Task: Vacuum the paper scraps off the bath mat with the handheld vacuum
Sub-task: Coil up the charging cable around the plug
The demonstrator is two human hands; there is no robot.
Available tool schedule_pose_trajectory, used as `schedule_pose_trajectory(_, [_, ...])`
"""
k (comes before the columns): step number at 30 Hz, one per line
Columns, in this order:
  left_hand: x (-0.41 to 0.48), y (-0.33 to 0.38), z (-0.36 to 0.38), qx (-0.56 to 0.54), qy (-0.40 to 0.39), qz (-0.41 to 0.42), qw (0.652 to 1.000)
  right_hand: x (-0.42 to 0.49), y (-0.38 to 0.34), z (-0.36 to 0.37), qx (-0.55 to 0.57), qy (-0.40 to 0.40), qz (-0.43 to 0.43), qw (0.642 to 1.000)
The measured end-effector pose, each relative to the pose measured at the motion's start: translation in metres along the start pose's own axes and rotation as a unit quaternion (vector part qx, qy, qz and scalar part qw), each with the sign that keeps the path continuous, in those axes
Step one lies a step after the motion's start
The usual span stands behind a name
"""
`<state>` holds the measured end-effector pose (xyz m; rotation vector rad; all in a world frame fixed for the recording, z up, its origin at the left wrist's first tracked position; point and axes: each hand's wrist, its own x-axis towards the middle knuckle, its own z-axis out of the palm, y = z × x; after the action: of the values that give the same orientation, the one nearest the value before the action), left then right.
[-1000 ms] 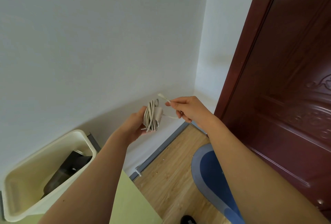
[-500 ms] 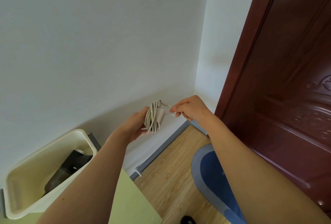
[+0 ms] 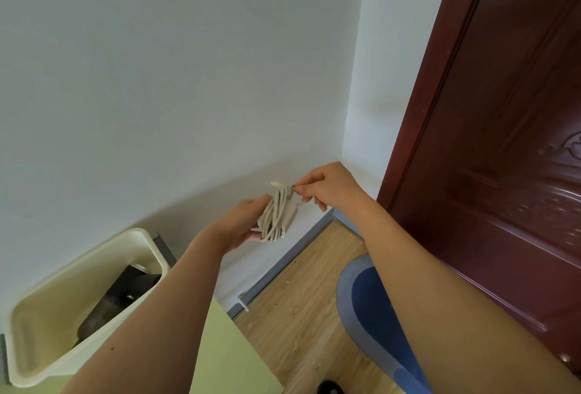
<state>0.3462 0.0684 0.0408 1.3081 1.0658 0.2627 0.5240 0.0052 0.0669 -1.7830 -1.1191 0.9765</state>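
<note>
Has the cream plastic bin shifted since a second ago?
No. The cream plastic bin sits in the same spot against the white wall.

Cable bundle is held in mid-air between both hands: left hand grips its left side, right hand pinches the cable end at upper right. Tub sits on the surface at lower left, against the wall, with an object inside. Bath mat lies on the floor, right of the surface, before the door.
</note>
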Motion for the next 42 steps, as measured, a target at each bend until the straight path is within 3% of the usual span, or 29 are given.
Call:
schedule_pose_trajectory(5, [-0.001,0.004,0.000,0.065,-0.020,0.022,0.997,0.004,-0.004,-0.002,0.070,-0.002,0.036,0.997])
schedule_pose_trajectory(10, [0.001,0.011,0.003,0.216,-0.022,0.052,0.975,0.000,-0.011,0.000,-0.075,-0.118,0.065,0.988])
schedule_pose_trajectory(13, [0.000,0.014,0.008,0.263,-0.023,0.058,0.963,0.000,-0.009,-0.002,-0.144,-0.131,0.031,0.980])
schedule_pose_trajectory(19, [-0.003,0.013,0.005,0.346,-0.021,0.043,0.937,0.005,-0.006,0.001,-0.207,-0.033,0.000,0.978])
schedule_pose_trajectory(22, [-0.006,0.001,0.002,0.388,-0.046,0.005,0.921,0.010,-0.013,-0.001,-0.107,0.060,-0.007,0.992])
schedule_pose_trajectory(26, [-0.004,-0.009,0.000,0.303,-0.015,-0.030,0.952,0.007,-0.023,0.001,-0.059,0.089,-0.064,0.992])
schedule_pose_trajectory(29, [0.005,-0.009,-0.009,0.252,0.117,-0.037,0.960,-0.001,-0.033,0.009,0.014,0.052,-0.077,0.996])
schedule_pose_trajectory(32, [0.010,-0.008,-0.019,0.119,0.216,-0.052,0.968,-0.006,-0.041,0.015,0.070,0.004,-0.060,0.996])
schedule_pose_trajectory(34, [0.012,-0.009,-0.021,-0.014,0.215,-0.062,0.975,-0.006,-0.040,0.020,0.078,-0.015,-0.052,0.995])
schedule_pose_trajectory(37, [0.009,-0.008,-0.020,-0.197,0.202,-0.058,0.958,-0.007,-0.036,0.028,0.038,-0.020,-0.064,0.997])
schedule_pose_trajectory(42, [0.009,-0.009,-0.034,-0.303,0.223,-0.044,0.925,-0.003,-0.033,0.043,-0.052,0.040,-0.078,0.995])
